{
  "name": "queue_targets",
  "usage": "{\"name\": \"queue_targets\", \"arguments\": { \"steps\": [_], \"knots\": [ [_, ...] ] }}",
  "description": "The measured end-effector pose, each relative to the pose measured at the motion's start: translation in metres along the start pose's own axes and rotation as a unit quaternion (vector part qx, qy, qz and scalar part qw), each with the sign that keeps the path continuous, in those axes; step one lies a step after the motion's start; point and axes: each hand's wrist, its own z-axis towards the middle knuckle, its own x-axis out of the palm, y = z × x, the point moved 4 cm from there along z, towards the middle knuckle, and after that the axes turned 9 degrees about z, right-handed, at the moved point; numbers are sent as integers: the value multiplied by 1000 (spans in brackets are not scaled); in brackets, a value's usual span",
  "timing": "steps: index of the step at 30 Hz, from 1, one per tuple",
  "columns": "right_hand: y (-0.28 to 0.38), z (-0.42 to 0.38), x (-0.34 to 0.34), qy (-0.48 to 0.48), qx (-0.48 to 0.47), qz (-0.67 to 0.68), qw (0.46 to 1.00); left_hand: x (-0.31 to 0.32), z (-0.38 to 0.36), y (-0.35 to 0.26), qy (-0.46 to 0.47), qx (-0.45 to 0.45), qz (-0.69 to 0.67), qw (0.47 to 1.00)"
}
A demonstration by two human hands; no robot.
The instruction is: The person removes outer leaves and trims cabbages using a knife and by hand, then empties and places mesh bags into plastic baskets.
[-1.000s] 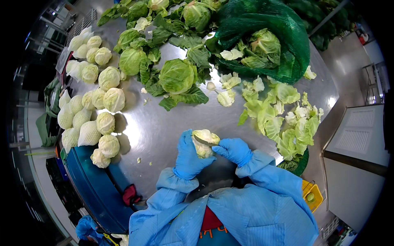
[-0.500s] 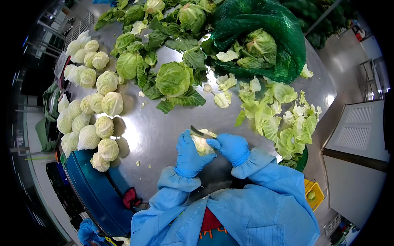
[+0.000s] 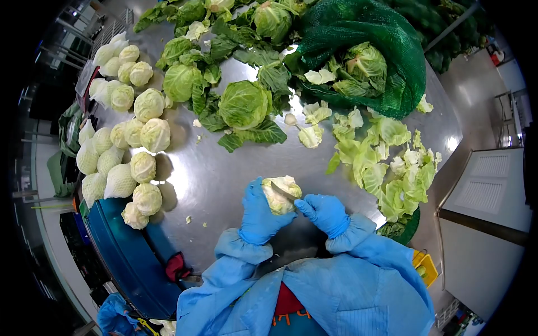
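My left hand, in a blue glove, is wrapped round the left side of a small pale cabbage above the metal table. In my right hand, also gloved in blue, is a knife, its dark blade lying across the face of that cabbage. The fingers of the right hand are closed round the handle, which they mostly hide.
Several trimmed cabbages and net-wrapped ones line the left of the table. Leafy cabbages and a green net bag stand at the back. Loose leaves lie right. A blue bin is lower left.
My right hand has moved slightly right and down, away from my left. The knife blade now lies lower across the cabbage, which shows more of its face.
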Motion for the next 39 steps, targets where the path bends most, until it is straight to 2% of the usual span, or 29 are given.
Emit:
{"name": "queue_targets", "arguments": {
  "steps": [7, 16, 19, 22, 25, 28, 31, 34, 37, 39],
  "knots": [
    [-18, 20, 3, 108, -25, 40, 993, -1, 0, -5, -14, 33, 24, 999],
    [-9, 33, 1, 104, -27, -105, 989, 3, 3, -8, -19, 7, 61, 998],
    [5, 29, 1, -3, 23, -110, 994, 2, 5, -8, 12, -32, 47, 998],
    [-3, 25, 11, -76, 38, -53, 995, 3, 5, -8, 16, -34, 52, 998],
    [-7, 22, 7, -31, 36, -24, 999, 1, 4, -7, 25, -35, 40, 998],
    [14, 22, -15, -116, 35, 73, 990, 0, 0, -7, 10, -7, 32, 999],
    [5, 46, -14, -39, -117, 156, 980, -4, -1, -15, 18, 7, 52, 998],
    [-1, 60, -16, 155, -90, 114, 977, 0, -4, -19, 10, 2, 66, 998],
    [1, 68, -11, 207, -120, -52, 970, 5, -6, -21, 3, 14, 59, 998],
    [4, 71, -11, 144, -86, -99, 981, 6, -7, -25, -1, 24, 76, 997]
  ]
}}
